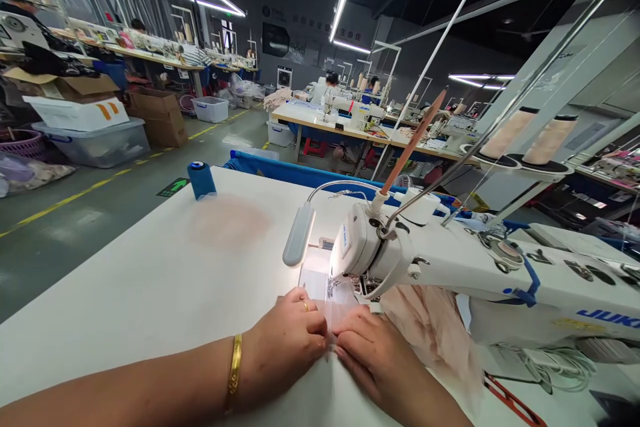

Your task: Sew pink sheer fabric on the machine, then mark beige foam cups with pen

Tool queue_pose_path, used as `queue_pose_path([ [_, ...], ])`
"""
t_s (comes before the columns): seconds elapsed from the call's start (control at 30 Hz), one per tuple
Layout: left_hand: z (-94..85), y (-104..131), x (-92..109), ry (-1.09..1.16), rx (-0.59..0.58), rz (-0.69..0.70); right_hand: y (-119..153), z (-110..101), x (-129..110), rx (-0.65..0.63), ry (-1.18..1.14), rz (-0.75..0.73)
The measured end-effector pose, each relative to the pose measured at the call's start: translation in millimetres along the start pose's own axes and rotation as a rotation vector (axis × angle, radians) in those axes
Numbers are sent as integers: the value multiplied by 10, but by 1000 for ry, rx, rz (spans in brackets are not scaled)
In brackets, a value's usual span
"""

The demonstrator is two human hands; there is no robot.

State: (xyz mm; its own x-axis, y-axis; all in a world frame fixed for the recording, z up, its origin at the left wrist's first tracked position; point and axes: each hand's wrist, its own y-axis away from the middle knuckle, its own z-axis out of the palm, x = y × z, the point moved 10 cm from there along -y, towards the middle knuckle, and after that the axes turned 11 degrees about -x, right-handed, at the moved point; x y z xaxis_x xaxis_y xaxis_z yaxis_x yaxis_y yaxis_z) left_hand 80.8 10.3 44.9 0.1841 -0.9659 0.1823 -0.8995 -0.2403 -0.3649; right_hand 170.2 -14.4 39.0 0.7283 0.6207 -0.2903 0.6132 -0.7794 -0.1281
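Note:
My left hand [295,330], with a gold ring and a bracelet, is closed on the left side of a thin sheer fabric [327,312]. Pinching the same fabric from the right is my right hand [367,347]. Both hands lie close together just in front of the needle area of a white sewing machine [360,247], under its lit lamp [300,235]. The fabric runs toward the presser foot, whose exact contact with it is hard to make out. A heap of pale pink sheer fabric [425,327] lies right of my right hand, beneath the machine arm.
On the white table [150,293] stand a blue thread cone [201,180] and a flat piece of sheer pink fabric [230,221]. Red-handled scissors or a similar red tool [515,401] lies at the lower right. Thread cones [550,140] stand behind the machine. Other people work at machines farther back.

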Motion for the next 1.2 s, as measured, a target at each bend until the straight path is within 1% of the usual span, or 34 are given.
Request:
queue_pose_path([
  [0.23,-16,-32,-93,-18,12,-32,-19,9,101,35,35,26],
  [0.4,33,-63,-222,-49,-17,-63,-34,22,196,60,41,72],
  [0.47,45,-72,-251,-66,-35,-64,-33,13,196,74,48,73],
  [0.57,11,-63,-233,-74,-32,-56,-23,-4,144,93,67,42],
  [0.7,-44,-28,-138,-63,-3,-23,-20,16,65,76,75,-14],
  [0.83,-49,-14,-118,-70,25,-8,-23,13,61,79,80,-16],
  [0.9,-20,-21,-158,-79,11,-19,-30,6,73,85,83,-7],
  [1.03,72,-43,-270,-65,-64,-48,-58,19,136,94,72,37],
  [1.2,98,-100,-402,-52,-99,-85,-48,90,281,131,118,99],
])
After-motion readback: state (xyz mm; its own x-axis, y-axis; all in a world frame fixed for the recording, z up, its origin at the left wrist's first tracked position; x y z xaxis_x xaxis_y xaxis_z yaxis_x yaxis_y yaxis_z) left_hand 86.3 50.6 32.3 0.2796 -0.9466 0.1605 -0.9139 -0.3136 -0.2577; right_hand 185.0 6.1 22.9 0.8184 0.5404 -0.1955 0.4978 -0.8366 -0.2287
